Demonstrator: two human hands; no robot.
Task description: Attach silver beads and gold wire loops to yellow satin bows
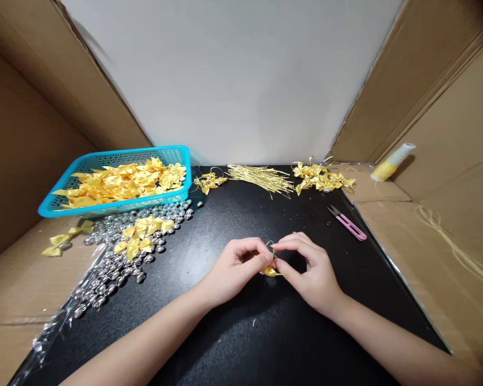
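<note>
My left hand (237, 268) and my right hand (309, 271) meet over the middle of the black table (233, 332). Both pinch one small yellow ribbon bow (270, 271) with a thin gold cord loop (270, 245) standing above it. The fingers of both hands are closed on it. Much of the bow is hidden by my fingertips.
A blue basket (64, 201) of yellow bows stands at the left, with several silver beads (116, 268) and loose bows (143, 236) in front. Gold cords (261, 177) and finished bows (322, 178) lie at the back, pink snips (348, 222) at the right. Cardboard walls enclose both sides.
</note>
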